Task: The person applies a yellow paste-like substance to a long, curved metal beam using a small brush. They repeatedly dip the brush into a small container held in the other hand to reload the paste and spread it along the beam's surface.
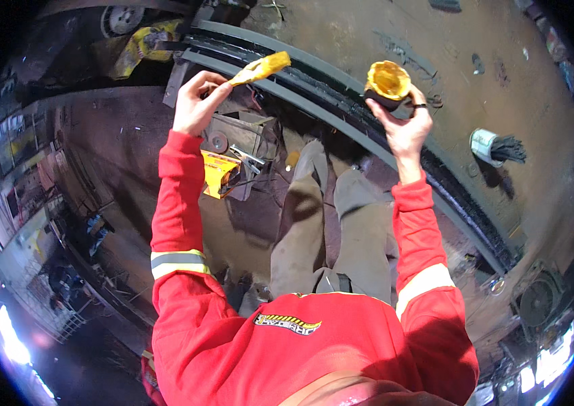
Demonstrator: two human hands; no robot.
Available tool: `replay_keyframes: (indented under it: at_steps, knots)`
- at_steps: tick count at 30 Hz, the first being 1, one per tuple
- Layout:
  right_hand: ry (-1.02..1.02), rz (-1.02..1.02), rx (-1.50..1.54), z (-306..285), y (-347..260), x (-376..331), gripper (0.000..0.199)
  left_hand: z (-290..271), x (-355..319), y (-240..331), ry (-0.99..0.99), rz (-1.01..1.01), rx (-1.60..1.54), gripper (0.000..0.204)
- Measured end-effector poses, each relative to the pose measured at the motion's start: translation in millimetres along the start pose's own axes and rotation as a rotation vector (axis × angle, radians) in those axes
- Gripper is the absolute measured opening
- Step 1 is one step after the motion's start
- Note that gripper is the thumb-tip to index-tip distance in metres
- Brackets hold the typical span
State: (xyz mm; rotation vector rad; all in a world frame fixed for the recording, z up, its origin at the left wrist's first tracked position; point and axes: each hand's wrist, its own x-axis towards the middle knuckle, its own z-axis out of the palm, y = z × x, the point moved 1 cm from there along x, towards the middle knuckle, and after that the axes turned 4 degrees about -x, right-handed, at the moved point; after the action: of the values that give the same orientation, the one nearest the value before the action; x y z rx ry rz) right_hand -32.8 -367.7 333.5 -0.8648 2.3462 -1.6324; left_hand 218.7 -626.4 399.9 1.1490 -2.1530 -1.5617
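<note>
In my left hand (195, 105), a paintbrush (262, 68) coated in yellow paint is held by its handle, its bristles pointing right. Fingers of my right hand (408, 128) wrap round the side of a small dark cup (388, 82), whose rim and inside are thick with yellow paint. Brush and cup are well apart. Beneath both hands, a long dark steel beam (361, 135) runs from the upper left toward the lower right, and neither hand appears to touch it.
A yellow box (219, 173) and metal tools lie by a grey metal case (246, 132), left of my legs. At the right, a tin (483, 145) with dark rods lies tipped on the floor. Yellow-smeared material (143, 49) sits at the upper left.
</note>
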Motion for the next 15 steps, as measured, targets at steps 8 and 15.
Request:
replay_keyframes:
  at_steps: [8,15]
  knots:
    - [0.095,0.35,-0.012,-0.2,83.8,-37.6,0.062,62.6,166.8,-174.8,-0.385,0.057,1.033,0.02]
    - [0.179,0.415,-0.009,23.5,115.0,-47.5,0.065,132.8,243.8,-225.3,-0.721,0.11,1.618,0.016]
